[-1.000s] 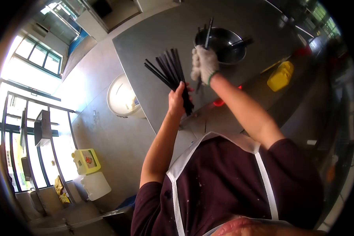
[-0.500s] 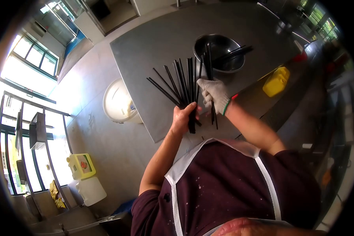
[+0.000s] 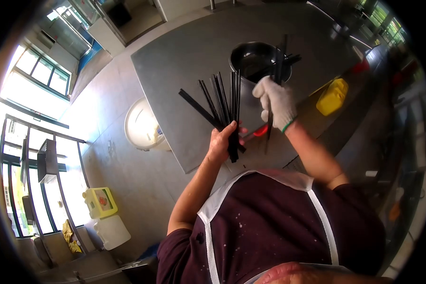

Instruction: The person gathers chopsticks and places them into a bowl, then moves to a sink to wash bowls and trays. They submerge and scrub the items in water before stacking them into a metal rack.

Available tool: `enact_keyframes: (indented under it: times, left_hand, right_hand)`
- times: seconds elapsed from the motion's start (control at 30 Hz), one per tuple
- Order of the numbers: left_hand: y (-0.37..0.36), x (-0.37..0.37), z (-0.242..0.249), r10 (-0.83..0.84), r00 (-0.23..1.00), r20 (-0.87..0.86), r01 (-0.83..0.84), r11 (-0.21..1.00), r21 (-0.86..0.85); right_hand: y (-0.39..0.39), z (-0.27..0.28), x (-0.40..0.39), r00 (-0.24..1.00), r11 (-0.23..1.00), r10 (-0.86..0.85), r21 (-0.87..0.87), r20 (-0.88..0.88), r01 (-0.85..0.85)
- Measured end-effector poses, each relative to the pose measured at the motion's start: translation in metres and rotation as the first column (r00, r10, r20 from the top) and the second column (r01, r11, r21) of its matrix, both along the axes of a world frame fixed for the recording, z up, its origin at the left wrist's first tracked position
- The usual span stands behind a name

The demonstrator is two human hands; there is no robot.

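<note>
My left hand [image 3: 222, 141], bare, is closed around a bundle of black chopsticks [image 3: 214, 102] that fan out upward over the table. In my right hand [image 3: 278, 102], which wears a white knit glove with a green cuff edge, are a few more chopsticks [image 3: 282, 57], held upright and blurred by motion. Just beyond this hand stands a round metal bowl [image 3: 236, 60] with more black chopsticks [image 3: 294, 60] lying across its right rim. A red object [image 3: 261, 131] shows on the table between my hands.
The grey metal table [image 3: 189, 52] has its left edge beside a white bucket [image 3: 133, 124] on the floor. A yellow jug [image 3: 332, 97] lies to the right. At lower left stand a yellow container [image 3: 100, 202] and a white container [image 3: 112, 232].
My right hand has moved right, away from the left bundle, carrying its chopsticks to the bowl's near right side. My left hand has stayed nearly still; its fan looks narrower.
</note>
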State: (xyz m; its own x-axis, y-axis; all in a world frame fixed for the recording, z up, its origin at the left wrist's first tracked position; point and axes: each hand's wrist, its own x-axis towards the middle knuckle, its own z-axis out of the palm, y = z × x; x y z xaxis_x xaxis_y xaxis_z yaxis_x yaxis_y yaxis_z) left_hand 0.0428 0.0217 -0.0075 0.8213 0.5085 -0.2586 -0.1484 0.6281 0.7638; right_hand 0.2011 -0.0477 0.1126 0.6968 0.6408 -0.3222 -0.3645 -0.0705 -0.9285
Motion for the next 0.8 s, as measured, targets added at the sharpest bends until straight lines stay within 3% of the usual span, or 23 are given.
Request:
enact_keyframes:
  times: [0.17, 0.27, 0.43, 0.8]
  left_hand:
    - [-0.006, 0.008, 0.0, 0.007, 0.998, -0.066, -0.004, 0.999, 0.048]
    - [-0.011, 0.007, -0.001, 0.03, 0.996, -0.079, -0.019, 0.991, 0.129]
    - [-0.02, 0.011, 0.006, 0.128, 0.982, -0.138, -0.062, 0.914, 0.401]
    - [-0.029, 0.016, 0.001, 0.16, 0.981, -0.11, -0.12, 0.945, 0.303]
  right_hand:
    - [0.002, -0.015, -0.007, 0.976, 0.997, -0.066, -0.025, 0.208, 0.073]
    - [-0.004, -0.009, -0.002, 0.994, 0.993, -0.095, -0.062, 0.049, 0.098]
    - [-0.011, -0.021, 0.0, 0.994, 0.992, -0.11, -0.057, 0.024, 0.111]
    - [-0.025, -0.028, -0.011, 0.992, 0.997, -0.077, -0.016, 0.104, 0.079]
